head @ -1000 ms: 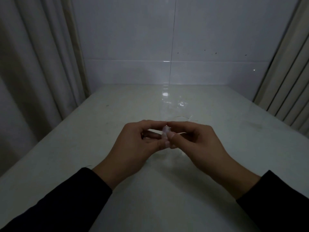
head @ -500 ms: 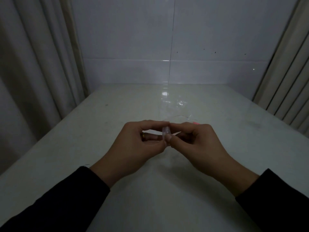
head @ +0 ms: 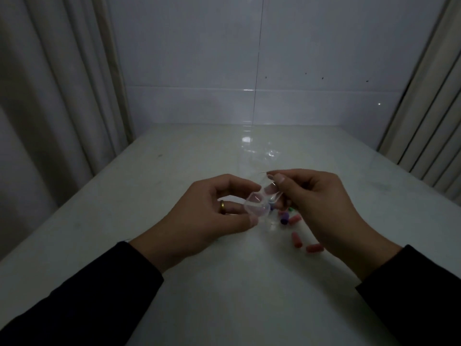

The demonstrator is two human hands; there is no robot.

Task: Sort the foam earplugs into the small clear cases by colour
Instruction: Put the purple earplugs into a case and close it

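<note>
At 5 o'clock of the hands' pinched, opened clear case (head: pixel 259 203), loose earplugs (head: pixel 296 239) lie on worktop (head: pixel 224 295), nearest right hand (head: pixel 321 208); left hand (head: pixel 199 221) grips base.

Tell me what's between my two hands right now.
In the head view, a small clear case, open, spans the gap: the left hand holds one half, the right hand pinches the other. Below it, loose earplugs lie on the table.

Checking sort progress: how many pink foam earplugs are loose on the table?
3: one pink foam earplug beside the right hand, one nearer the camera, one nearest. More may hide under the hands.
</note>
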